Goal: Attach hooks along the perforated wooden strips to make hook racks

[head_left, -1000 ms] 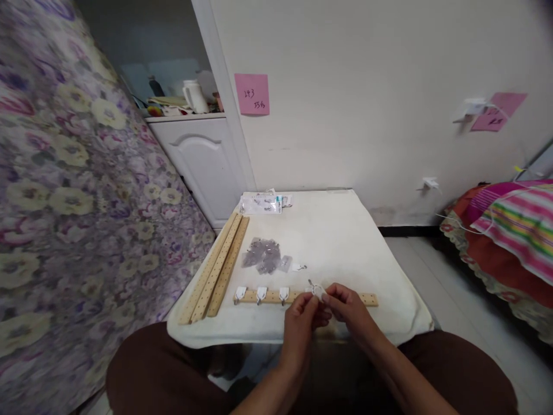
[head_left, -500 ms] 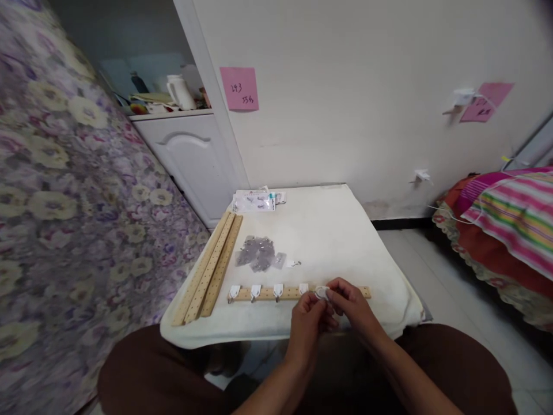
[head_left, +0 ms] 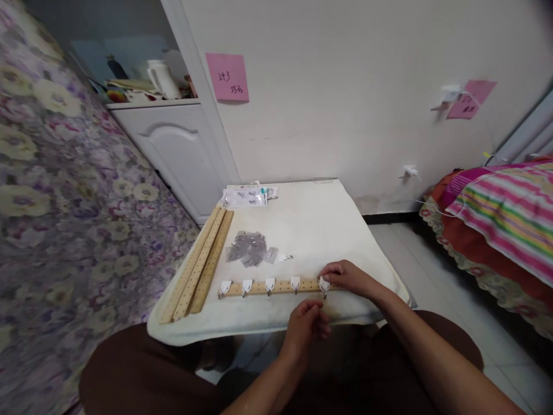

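Note:
A wooden perforated strip (head_left: pixel 280 286) lies across the near part of the white table (head_left: pixel 328 230), with several white hooks (head_left: pixel 247 285) stuck along it. My right hand (head_left: pixel 345 276) rests on the strip's right end, fingers pinched on the rightmost white hook (head_left: pixel 324 284). My left hand (head_left: pixel 306 325) hovers just in front of the table's near edge, fingers curled; I cannot make out anything in them.
A heap of small clear bags with hooks (head_left: pixel 248 249) and one loose hook (head_left: pixel 286 257) lie mid-table. Spare wooden strips (head_left: pixel 201 262) run along the left edge, a packet (head_left: pixel 246 197) at the back. Flowered fabric (head_left: pixel 64 202) is left, a striped bed (head_left: pixel 510 213) right.
Both hands held a hook together over the strip; now the right hand has set it onto the strip's right end and the left hand has drawn back toward me. The view shifted left.

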The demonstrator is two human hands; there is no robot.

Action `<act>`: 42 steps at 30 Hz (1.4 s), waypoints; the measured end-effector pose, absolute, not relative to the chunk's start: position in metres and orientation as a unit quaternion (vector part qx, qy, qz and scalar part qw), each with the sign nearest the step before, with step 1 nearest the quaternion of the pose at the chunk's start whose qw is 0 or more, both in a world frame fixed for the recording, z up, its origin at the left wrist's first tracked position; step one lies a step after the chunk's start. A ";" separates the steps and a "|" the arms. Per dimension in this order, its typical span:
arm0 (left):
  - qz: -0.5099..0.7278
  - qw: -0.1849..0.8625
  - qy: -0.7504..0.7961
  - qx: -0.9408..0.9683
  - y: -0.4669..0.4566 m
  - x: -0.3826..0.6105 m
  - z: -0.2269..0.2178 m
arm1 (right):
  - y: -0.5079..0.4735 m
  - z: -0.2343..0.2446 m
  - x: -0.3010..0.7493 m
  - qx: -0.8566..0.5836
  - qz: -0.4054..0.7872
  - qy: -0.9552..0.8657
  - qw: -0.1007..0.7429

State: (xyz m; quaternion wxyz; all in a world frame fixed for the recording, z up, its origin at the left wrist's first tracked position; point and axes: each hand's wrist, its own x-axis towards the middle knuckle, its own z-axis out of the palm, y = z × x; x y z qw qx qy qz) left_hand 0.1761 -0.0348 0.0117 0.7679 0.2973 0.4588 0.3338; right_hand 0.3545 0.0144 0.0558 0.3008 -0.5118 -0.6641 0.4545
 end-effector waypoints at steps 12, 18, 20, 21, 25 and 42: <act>0.360 0.756 0.469 0.280 -0.023 0.187 0.007 | 0.038 0.035 0.350 -0.538 0.368 -0.719 0.243; 0.356 0.765 0.459 0.277 -0.021 0.189 0.006 | 0.039 0.026 0.345 -0.574 0.311 -0.719 0.238; 0.358 0.767 0.456 0.276 -0.021 0.190 0.006 | 0.039 0.023 0.344 -0.582 0.302 -0.720 0.228; 0.360 0.768 0.453 0.275 -0.021 0.190 0.006 | 0.039 0.022 0.343 -0.584 0.300 -0.721 0.222; 0.361 0.775 0.441 0.272 -0.019 0.190 0.006 | 0.040 0.021 0.342 -0.593 0.299 -0.721 0.197; 0.326 0.797 0.438 0.257 -0.018 0.197 0.014 | 0.038 0.026 0.339 -0.596 0.282 -0.727 0.190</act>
